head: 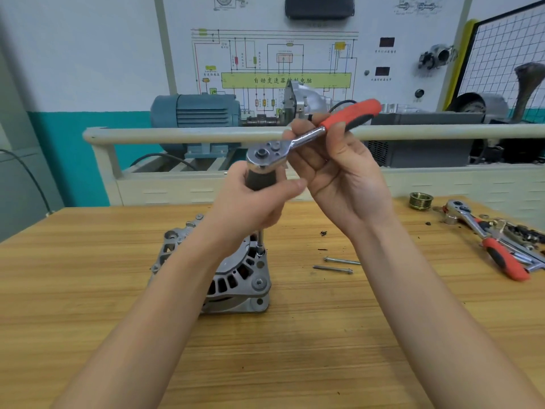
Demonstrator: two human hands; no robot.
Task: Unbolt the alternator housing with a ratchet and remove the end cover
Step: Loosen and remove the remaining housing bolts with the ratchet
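A: Where's the alternator (236, 276)?
B: On the wooden bench (295, 349), end cover up, extension socket (260, 246) seated on a through-bolt. Two long bolts (336, 265) lie beside it, so unbolting looks partway done.
A: Next?
B: Probably swing the ratchet (309, 134) while keeping the extension upright.
A: Hands?
B: Left hand (259, 199) wraps the dark grip under the head; right hand (333, 160) pinches the shank, palm up

A polished chrome ratchet (267, 156) (handle probably rubbery plastic) is seen; the alternator (236, 278) is matt cast metal, the table (295, 364) grained wood.
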